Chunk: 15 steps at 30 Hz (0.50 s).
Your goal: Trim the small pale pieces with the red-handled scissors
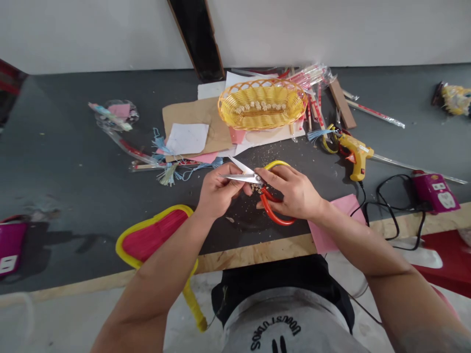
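Note:
Scissors with one red and one yellow handle are held in my right hand, its fingers through and around the handles. The blades stand apart and point left, over the fingers of my left hand. My left hand is closed in a pinch at the blades; what it holds is too small and hidden to name. Small beige pieces lie on the table just under the scissors, with crumbs scattered around. Beyond the hands, a yellow woven basket holds a row of small beige pieces.
A yellow glue gun and a purple power socket with a black cable are at right. A red and yellow fan-like piece is beside my left forearm. Paper, blue tassels and wrapped sticks lie behind.

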Tool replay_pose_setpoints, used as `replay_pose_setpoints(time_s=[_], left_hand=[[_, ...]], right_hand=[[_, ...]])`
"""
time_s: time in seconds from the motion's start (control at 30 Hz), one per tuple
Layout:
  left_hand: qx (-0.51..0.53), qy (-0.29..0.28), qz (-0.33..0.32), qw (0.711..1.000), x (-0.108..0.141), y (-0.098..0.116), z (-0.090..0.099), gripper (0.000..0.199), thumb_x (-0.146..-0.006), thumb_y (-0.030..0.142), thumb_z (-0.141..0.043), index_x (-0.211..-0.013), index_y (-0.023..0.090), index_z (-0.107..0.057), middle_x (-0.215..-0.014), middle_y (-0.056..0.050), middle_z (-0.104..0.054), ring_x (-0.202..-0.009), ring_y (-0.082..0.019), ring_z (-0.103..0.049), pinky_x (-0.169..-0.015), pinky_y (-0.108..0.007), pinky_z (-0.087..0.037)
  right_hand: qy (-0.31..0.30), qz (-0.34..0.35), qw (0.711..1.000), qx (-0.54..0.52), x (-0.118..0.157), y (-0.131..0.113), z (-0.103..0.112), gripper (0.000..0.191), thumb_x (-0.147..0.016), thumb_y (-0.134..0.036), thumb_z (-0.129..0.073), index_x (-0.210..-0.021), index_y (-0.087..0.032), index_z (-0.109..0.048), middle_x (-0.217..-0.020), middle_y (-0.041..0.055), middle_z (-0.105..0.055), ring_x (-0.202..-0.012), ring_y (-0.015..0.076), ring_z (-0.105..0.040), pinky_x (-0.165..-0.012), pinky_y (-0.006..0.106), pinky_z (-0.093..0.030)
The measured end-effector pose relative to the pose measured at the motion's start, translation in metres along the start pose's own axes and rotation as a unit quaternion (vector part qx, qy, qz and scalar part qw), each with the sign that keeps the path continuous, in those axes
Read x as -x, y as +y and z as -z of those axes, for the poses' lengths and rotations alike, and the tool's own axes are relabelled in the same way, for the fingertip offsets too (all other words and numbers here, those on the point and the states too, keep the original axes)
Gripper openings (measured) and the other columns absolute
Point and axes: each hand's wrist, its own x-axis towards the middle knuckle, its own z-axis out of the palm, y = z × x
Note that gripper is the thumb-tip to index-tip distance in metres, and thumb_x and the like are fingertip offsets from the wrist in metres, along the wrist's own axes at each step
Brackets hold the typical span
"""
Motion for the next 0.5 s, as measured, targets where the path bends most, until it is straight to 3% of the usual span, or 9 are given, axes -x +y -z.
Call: replay_pose_setpoints(time_s=[0.2,0.5], left_hand=[[0.003,0.017,0.005,1.0,-0.002,-0.006,-0.001,0.028,-0.08,0.04,-0.082,-0.076,0.018,-0.066,-0.058,-0.002,-0.07,-0.036,-0.005,-0.038,-0.036,-0.02,-0.022],[-0.074,0.078,-0.031,0.994,-0.003,-0.015,0.002,0.027,-0.08,0.041,-0.081,-0.084,0.019,-0.066,-0.065,-0.001,-0.072,-0.045,-0.009,-0.052,-0.043,-0.021,-0.037]], right_hand=[[-0.022,-0.019,0.999,0.02,-0.001,-0.002,0.004,0.068,-0.092,-0.057,-0.064,-0.142,-0.012,-0.056,-0.116,0.0172,-0.068,-0.106,0.0282,-0.067,-0.092,0.044,-0.059],[-0.016,-0.043,0.999,0.011,-0.003,-0.003,0.003,0.066,-0.091,-0.054,-0.066,-0.142,-0.014,-0.056,-0.119,0.0166,-0.067,-0.108,0.029,-0.066,-0.094,0.045,-0.058]])
